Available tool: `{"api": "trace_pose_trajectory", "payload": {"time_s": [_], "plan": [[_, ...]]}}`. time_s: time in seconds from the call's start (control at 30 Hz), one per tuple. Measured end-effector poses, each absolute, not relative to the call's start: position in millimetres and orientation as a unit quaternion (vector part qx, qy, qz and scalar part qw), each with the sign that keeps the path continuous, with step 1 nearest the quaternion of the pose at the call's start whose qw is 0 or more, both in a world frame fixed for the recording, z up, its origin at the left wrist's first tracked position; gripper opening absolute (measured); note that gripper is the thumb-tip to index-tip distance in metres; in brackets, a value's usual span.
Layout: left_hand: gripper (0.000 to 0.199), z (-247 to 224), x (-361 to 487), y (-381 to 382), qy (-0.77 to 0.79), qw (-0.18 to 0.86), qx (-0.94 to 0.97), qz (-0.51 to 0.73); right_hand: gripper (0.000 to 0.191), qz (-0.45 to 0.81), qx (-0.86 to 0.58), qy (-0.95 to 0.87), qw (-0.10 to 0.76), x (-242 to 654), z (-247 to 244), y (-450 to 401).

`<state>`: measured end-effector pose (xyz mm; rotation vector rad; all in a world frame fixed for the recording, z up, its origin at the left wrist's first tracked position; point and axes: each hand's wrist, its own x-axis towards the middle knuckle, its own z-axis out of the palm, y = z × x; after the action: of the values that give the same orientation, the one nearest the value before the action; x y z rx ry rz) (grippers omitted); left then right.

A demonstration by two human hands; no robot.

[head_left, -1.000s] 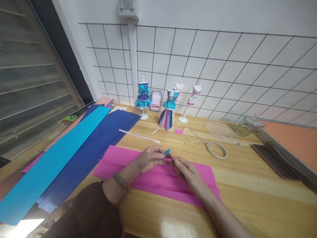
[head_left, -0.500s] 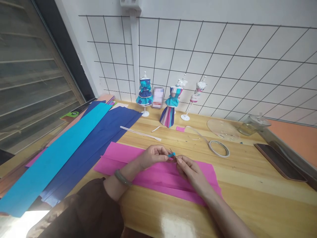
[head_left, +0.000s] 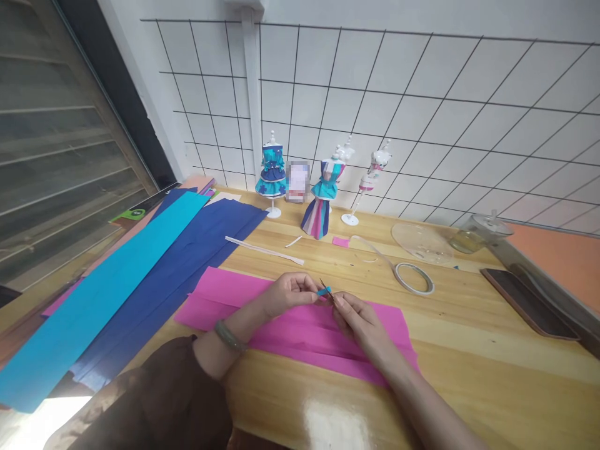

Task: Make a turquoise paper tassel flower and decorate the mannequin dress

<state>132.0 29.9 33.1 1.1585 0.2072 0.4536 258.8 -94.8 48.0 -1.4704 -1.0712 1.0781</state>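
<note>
Nearest of all, a brown sleeve (head_left: 178, 394) is seen on the left arm, and a bracelet (head_left: 229, 335) is worn at the wrist. The left hand (head_left: 293, 294) is closed to a pinch, and a small blue scrap (head_left: 323, 291) is held at its fingertips. By the right hand (head_left: 356, 315), also closed, a thin dark tool (head_left: 325, 287) is gripped, its tip crossed over the scrap (its exact kind is too small to be made out). Both hands are held over a pink sheet (head_left: 300, 334), which is spread on the wooden desk (head_left: 469, 375). To the left, a light blue strip (head_left: 103, 300) is laid across a dark blue sheet (head_left: 187, 275). Beyond the hands, a roll of tape (head_left: 397, 276) is left lying flat, with a dark phone (head_left: 525, 303) placed to its right. Farther off, a white strip (head_left: 265, 250) and a pink scrap (head_left: 340, 242) are scattered. At the back, near the wall (head_left: 375, 12), a layered blue dress (head_left: 272, 175) and a striped dress (head_left: 323, 194) are displayed on small stands, and a glass jar (head_left: 478, 234) is set at the right.
</note>
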Motion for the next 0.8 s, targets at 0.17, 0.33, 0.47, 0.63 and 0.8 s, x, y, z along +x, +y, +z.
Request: {"api": "trace_pose_trajectory", "payload": {"time_s": [0.17, 0.33, 0.47, 0.63, 0.8], "plan": [[0.018, 31.6, 132.2, 29.7, 0.092, 0.804, 0.55, 0.208, 0.04, 0.446, -0.607, -0.442, 0.488, 259.0, 47.0, -94.6], [0.019, 31.6, 132.4, 29.7, 0.098, 0.806, 0.546, 0.207, 0.042, 0.432, -0.612, -0.444, 0.491, 258.4, 50.1, -93.9], [0.019, 31.9, 132.2, 29.8, 0.104, 0.805, 0.547, 0.203, 0.042, 0.431, -0.614, -0.445, 0.49, 258.8, 50.0, -93.6], [0.016, 31.9, 131.4, 30.4, 0.106, 0.788, 0.571, 0.207, 0.041, 0.404, -0.627, -0.454, 0.487, 258.4, 49.9, -95.1], [0.019, 31.2, 131.0, 30.8, 0.128, 0.778, 0.581, 0.201, 0.043, 0.382, -0.641, -0.45, 0.491, 257.1, 54.4, -96.3]]}}
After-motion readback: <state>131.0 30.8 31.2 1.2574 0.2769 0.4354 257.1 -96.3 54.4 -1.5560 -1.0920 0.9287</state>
